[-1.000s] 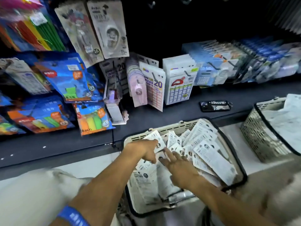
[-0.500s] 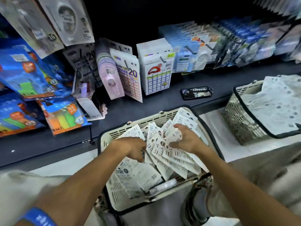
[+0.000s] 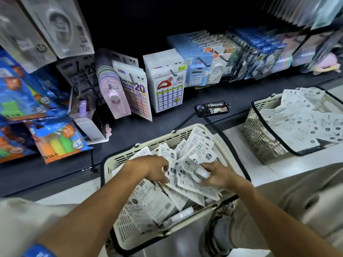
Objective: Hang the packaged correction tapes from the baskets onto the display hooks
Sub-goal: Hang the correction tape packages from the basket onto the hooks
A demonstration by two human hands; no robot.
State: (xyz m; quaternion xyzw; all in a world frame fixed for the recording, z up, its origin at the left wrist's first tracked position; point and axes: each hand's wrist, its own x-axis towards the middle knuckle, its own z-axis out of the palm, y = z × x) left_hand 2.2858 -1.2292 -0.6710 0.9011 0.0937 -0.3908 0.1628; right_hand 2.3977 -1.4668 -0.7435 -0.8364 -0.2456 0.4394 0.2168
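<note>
- The left hand [image 3: 154, 169] reaches into the near basket [image 3: 118, 230], fingers curled down onto the packs [image 3: 187, 180] and pinching their edges.
- The right hand [image 3: 219, 175] has its fingers curled under a fanned bunch of the same packs, gripping them just above the heap.
- The near basket is cream with a black rim, and white correction-tape packs fill it in a loose pile; several read "15m".
- A second basket [image 3: 258, 134] of the same kind stands well apart to the right, also holding white packs.
- On the dark shelf [image 3: 148, 130] between the two baskets lies a phone [image 3: 212, 109] showing "3396875".
- Behind it, sticker packs [image 3: 137, 95] hang on hooks, marked "20".
- A blue calculator [image 3: 196, 76] hangs further right.
- At the left, a blue highlighter pack [image 3: 59, 143] leans on the shelf.
- A blue wristband [image 3: 39, 252] shows on the left arm.
</note>
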